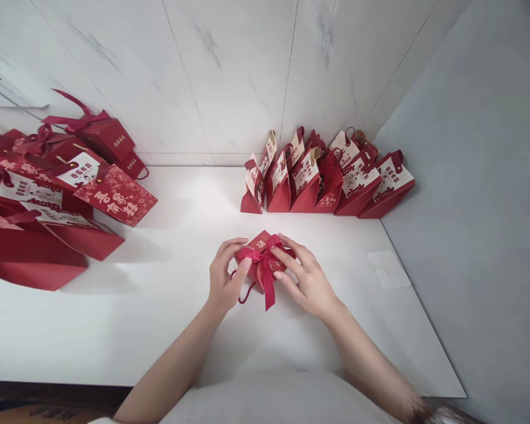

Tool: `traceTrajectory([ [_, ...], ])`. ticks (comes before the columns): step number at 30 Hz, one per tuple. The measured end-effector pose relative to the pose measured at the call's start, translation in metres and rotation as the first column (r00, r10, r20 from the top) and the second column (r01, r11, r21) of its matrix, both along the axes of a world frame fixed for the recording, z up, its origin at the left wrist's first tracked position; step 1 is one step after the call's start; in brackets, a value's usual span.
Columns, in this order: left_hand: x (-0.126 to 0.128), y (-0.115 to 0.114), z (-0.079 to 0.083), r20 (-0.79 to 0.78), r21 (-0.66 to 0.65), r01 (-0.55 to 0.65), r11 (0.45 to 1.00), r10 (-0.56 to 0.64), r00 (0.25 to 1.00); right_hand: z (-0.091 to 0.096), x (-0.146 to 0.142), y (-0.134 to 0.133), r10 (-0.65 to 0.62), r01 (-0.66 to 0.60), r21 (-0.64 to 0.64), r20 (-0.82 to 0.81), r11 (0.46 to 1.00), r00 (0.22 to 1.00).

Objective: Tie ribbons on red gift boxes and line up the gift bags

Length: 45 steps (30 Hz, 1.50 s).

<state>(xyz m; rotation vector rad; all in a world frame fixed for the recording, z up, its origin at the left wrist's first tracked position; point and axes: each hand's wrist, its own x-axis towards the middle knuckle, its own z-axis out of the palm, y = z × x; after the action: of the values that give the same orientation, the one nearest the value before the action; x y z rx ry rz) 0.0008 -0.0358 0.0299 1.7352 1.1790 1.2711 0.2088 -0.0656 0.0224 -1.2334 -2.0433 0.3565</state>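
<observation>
Between my hands a small red gift box [259, 242] rests on the white table, a dark-pink ribbon bow [268, 288] tied across its top. One ribbon tail hangs toward me, and a dark red cord handle [246, 294] loops out at the lower left. My left hand [228, 273] grips the bow's left loop, thumb in front and fingers behind. On the other side my right hand [306, 275] touches the bow's right loop and the box with its fingers spread. The underside of the box is hidden.
Red gift boxes with printed tags [355, 182] stand in a row along the tiled wall [238, 76]. More red boxes and bags [35, 247] crowd the left of the table [168, 341]. A white paper square [388, 270] lies near the grey right wall [481, 194].
</observation>
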Motion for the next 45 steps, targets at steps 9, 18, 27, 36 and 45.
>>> traceTrajectory([
  [9, -0.002, 0.01, -0.006, 0.232, -0.335, -0.006, 0.942, 0.089, 0.969, -0.001, 0.001, 0.0, -0.017, 0.017, -0.015, 0.012, 1.0, 1.0],
  [18, -0.001, -0.001, 0.009, -0.084, 0.031, -0.042, 0.999, 0.044, 0.995, 0.002, -0.004, -0.003, 0.083, -0.082, -0.053, 0.016, 0.995, 0.996],
  [27, 0.001, 0.002, 0.008, -0.049, -0.359, 0.094, 0.929, -0.119, 0.992, 0.003, 0.004, 0.001, 0.045, -0.033, -0.219, 0.046, 0.975, 0.998],
  [36, 0.006, -0.002, 0.016, -0.026, -0.411, 0.198, 0.89, -0.229, 0.973, 0.008, 0.004, 0.001, 0.047, -0.062, -0.29, -0.058, 0.955, 0.997],
  [45, -0.005, 0.006, 0.012, 0.029, -0.406, 0.288, 0.867, -0.303, 0.953, 0.008, 0.002, 0.002, 0.003, -0.095, -0.382, -0.233, 0.919, 0.972],
])
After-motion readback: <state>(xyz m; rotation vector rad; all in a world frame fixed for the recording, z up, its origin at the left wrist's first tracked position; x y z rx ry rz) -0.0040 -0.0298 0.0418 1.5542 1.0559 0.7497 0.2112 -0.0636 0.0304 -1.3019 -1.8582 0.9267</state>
